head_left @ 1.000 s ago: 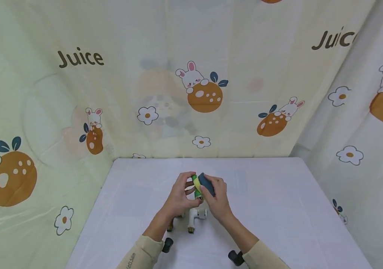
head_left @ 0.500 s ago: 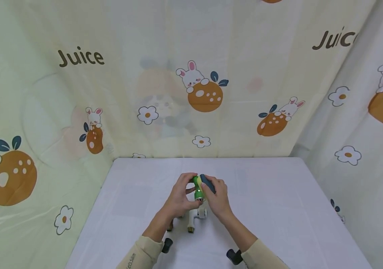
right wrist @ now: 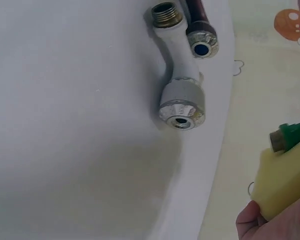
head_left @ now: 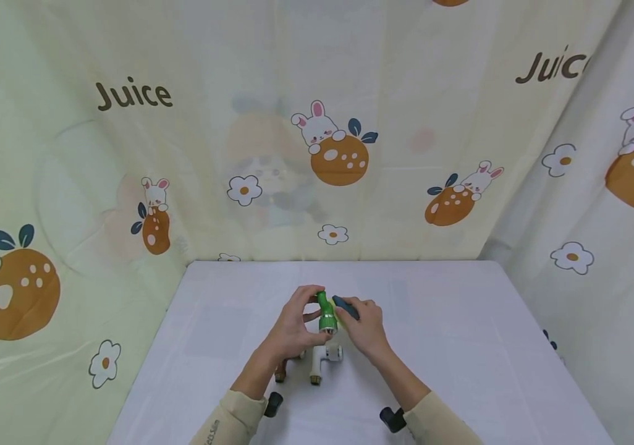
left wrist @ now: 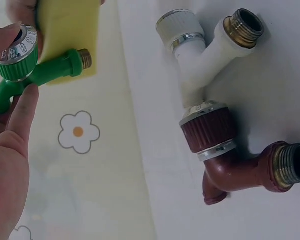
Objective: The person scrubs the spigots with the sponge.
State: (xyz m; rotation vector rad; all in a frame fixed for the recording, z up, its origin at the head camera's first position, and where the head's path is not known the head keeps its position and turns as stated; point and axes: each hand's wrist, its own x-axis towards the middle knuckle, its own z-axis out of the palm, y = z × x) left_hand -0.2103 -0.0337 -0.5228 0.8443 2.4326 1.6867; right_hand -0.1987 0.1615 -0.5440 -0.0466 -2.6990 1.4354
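Between thumb and fingers my left hand (head_left: 293,321) grips a green tap (head_left: 327,316), raised over the table. Its ridged green collar and silver knob end lie by my thumb in the left wrist view, and its brass threaded end (left wrist: 86,58) points away from the palm. My right hand (head_left: 369,327) holds a sponge (head_left: 347,307), dark blue on one face and yellow on the other. The yellow face (right wrist: 285,180) lies against or right beside the tap; exact contact is hard to tell. Fingers partly cover both things.
Below the hands, a white tap (head_left: 317,366) and a dark red tap (left wrist: 235,172) lie close together on the white table (head_left: 439,346). A curtain (head_left: 395,210) printed with rabbits and fruit hangs behind. Black wrist pieces (head_left: 274,405) sit at the cuffs.
The sponge has shifted slightly right and down along with my right hand, uncovering more of the green tap. The tap has turned within my left hand, so its collar faces the head camera.
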